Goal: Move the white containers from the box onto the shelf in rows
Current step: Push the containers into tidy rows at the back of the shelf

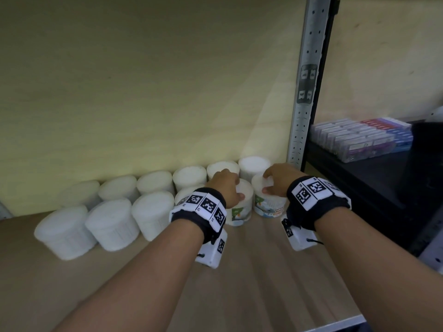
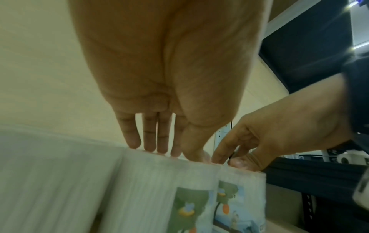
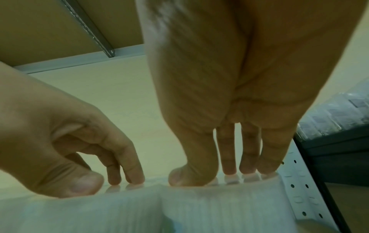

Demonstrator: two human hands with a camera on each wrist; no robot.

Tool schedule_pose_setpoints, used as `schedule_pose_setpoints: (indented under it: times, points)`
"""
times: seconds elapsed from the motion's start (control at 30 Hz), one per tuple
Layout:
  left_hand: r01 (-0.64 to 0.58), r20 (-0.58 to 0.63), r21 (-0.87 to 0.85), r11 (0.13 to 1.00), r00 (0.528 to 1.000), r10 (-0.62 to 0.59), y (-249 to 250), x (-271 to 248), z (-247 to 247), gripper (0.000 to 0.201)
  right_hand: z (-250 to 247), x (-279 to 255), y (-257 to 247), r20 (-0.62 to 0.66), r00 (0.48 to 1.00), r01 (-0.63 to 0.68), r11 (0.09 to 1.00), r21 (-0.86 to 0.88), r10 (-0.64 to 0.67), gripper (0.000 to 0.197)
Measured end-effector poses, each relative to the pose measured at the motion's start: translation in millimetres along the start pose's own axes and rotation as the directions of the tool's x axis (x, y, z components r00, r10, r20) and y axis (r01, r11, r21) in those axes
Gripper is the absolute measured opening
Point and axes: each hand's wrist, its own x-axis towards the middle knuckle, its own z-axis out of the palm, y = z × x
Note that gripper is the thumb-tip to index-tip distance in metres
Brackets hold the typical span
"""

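Both bare forearms reach forward over the pale wooden shelf board [image 1: 251, 283], each wrist wrapped in a black band with white coded tags. The left hand [image 1: 225, 185] arches palm-down over a white round plastic container with a tree picture on its label [image 1: 242, 207]; its fingers [image 2: 149, 141] point down, fingertips touching the far edge of the lid and the thumb on the near edge, so it grips the tub from above. The right hand [image 1: 279, 178] sits the same way over the neighbouring white round container with a blue printed label [image 1: 269, 202], fingers [image 3: 229, 157] spread narrowly along the lid rim, thumb pressed to the near edge. These two tubs stand upright and touching each other, at the right end of the front row.

The other white lidded containers [image 1: 112, 224] stand upright on the shelf in two rows, the back row against the cream back wall [image 1: 143, 92]. What is inside any tub cannot be told. A perforated grey metal upright [image 1: 304, 92] stands just right of the rows; beyond it, flat purple and blue packets [image 1: 359, 137] lie stacked on a black shelf [image 1: 383, 188].
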Motion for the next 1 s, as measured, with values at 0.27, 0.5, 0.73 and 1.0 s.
schedule_pose_setpoints:
  times: [0.27,0.5,0.73,1.0]
  points:
    - [-0.065,0.082,-0.053,0.996,0.994,0.069,-1.6,-5.2,-3.6,0.052,-0.1,-0.7,-1.1,-0.001,1.0,-0.005,1.0,-0.008,0.005,0.053]
    - [0.019,-0.202,-0.031,0.999,0.979,-0.025,-5.0,-5.0,14.3,0.046,0.6,-0.8,-1.1,0.001,1.0,-0.006,1.0,-0.009,0.006,0.052]
    - [0.026,-0.15,0.008,1.0,0.988,-0.025,-6.9,-2.6,17.0,0.049,0.4,0.5,-1.2,-0.002,1.0,-0.007,1.0,0.0,0.007,0.051]
    - [-0.024,-0.072,-0.14,0.99,0.997,0.014,-9.1,-1.4,10.8,0.045,1.5,0.1,-1.0,-0.006,1.0,-0.013,1.0,0.011,0.013,0.052]
